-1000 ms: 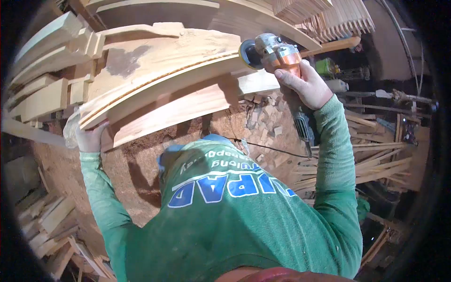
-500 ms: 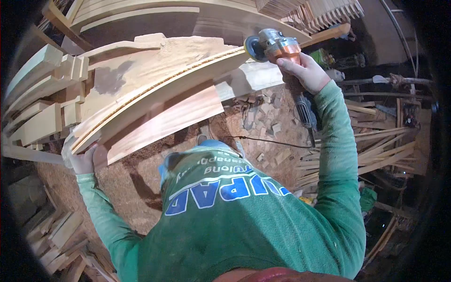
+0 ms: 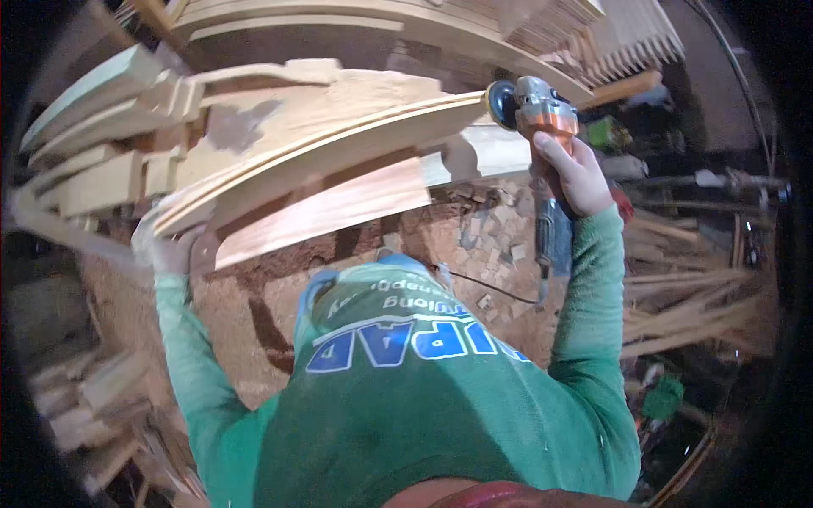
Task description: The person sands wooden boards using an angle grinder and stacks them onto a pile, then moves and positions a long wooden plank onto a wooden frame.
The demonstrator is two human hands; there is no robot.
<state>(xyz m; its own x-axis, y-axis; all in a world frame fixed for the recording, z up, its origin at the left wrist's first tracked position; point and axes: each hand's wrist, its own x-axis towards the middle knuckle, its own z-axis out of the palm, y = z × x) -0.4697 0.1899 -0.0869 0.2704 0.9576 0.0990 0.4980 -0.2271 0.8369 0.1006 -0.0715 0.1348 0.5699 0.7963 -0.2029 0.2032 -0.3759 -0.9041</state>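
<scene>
My left hand (image 3: 172, 252) is closed around the near left end of a long curved wooden board (image 3: 339, 151), which stands on edge across the bench. In my right hand (image 3: 586, 176) is an angle grinder (image 3: 544, 103), gripped by its orange body with the handle hanging downward. The grinder's round disc (image 3: 501, 104) faces left and sits right at the board's far right end. Below the curved board lies a flat pinkish plank (image 3: 330, 207), with a pale grey piece (image 3: 483, 157) to its right.
Cut curved wood pieces (image 3: 102, 173) are stacked at the left. Slatted wood parts (image 3: 635, 42) stand at the back right. A dark cord (image 3: 495, 289) trails from the grinder over the floor, among wood offcuts (image 3: 491, 229). Long strips (image 3: 694, 292) lie at the right.
The whole view has shifted and turned a little, so the bench and board appear farther right. Both hands keep their hold, and the grinder's disc stays at the board's right end.
</scene>
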